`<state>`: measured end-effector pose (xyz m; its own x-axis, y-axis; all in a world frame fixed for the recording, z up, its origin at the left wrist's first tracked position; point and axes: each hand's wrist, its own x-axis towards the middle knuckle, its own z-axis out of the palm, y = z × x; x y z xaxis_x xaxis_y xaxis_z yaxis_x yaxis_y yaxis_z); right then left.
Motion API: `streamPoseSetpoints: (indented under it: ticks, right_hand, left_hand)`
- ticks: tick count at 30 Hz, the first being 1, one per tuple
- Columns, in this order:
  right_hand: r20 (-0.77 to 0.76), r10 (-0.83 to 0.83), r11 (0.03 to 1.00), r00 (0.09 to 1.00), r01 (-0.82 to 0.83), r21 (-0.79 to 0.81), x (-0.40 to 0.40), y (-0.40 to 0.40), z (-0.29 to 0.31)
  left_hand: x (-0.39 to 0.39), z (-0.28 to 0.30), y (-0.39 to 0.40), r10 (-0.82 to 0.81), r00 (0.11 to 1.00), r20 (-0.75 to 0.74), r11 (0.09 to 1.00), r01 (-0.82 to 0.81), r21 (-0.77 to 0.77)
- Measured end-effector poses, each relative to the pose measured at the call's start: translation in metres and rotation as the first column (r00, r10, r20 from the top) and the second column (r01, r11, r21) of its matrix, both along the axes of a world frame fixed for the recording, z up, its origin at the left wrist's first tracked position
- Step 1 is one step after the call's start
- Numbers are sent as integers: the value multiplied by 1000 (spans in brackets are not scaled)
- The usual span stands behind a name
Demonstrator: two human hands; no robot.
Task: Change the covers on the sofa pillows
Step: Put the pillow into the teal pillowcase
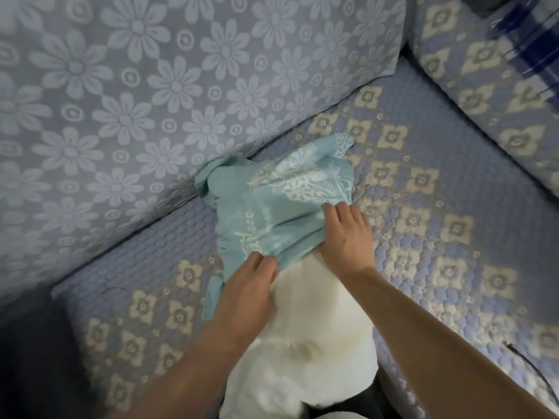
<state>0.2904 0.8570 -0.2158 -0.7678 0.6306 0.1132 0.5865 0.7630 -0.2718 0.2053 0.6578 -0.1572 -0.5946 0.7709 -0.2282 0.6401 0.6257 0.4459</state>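
On the quilted sofa seat (423,237): white pillow (311,343), half sheathed; teal cover (272,207) hem is pinched by left hand (248,285) and right hand (348,234), spread apart, keeping the opening wide.

Quilted sofa seat (423,225) bears teal cover (272,213), white pillow (311,322), black cable (532,367)

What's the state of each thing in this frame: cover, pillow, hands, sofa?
Light teal patterned pillow cover: bunched, over only the far end of the pillow.
White pillow insert: mostly bare, near end uncovered, lying on the seat.
Left hand: grips the cover's open edge.
Right hand: fingers on the cover's edge at the right side; grip unclear.
Blue quilted sofa seat: covered, flat.
Blue floral back cushion: upright, covered.
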Motion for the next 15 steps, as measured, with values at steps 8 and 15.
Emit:
streamPoseSetpoints:
  ticks: [8, 15]
  right_hand:
    - [201, 25, 990, 979, 5, -143, 142, -47, 11]
    - [309, -51, 923, 950, 163, -349, 160, -47, 23]
  left_hand:
    - [18, 8, -50, -133, 913, 386, 983, 170, -62]
    - [4, -10, -73, -272, 916, 295, 875, 363, -320]
